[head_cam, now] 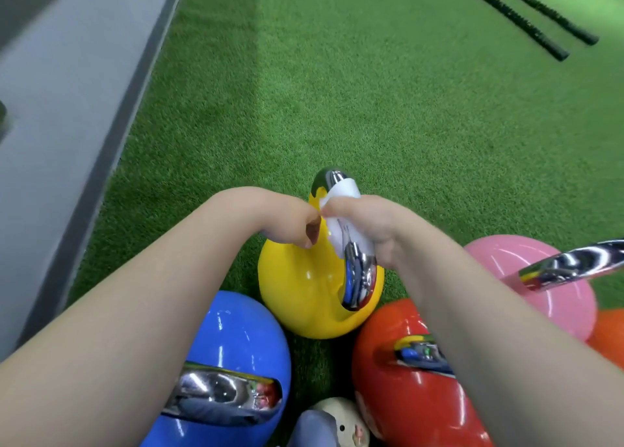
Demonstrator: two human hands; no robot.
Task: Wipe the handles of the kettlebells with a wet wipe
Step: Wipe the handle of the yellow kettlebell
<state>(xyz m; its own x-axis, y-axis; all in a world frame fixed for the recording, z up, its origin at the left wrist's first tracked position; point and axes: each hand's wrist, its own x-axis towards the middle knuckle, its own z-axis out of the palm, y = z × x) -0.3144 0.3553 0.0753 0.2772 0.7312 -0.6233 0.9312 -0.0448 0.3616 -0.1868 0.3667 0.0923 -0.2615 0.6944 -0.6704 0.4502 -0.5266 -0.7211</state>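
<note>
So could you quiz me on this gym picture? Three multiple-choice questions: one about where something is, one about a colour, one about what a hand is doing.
1. Where do the two black bars lie?
A. on the turf, far right
B. across the blue kettlebell
C. on the grey floor strip

2. What colour is the kettlebell being wiped?
A. pink
B. yellow
C. blue

3. What is the right hand doing?
A. hanging idle
B. lifting the red kettlebell
C. gripping the wet wipe round the chrome handle

Answers:
1 A, they rest on green turf at the upper right.
2 B, the wrapped handle belongs to the yellow kettlebell.
3 C, its fingers curl round the white wipe on the handle.
</note>
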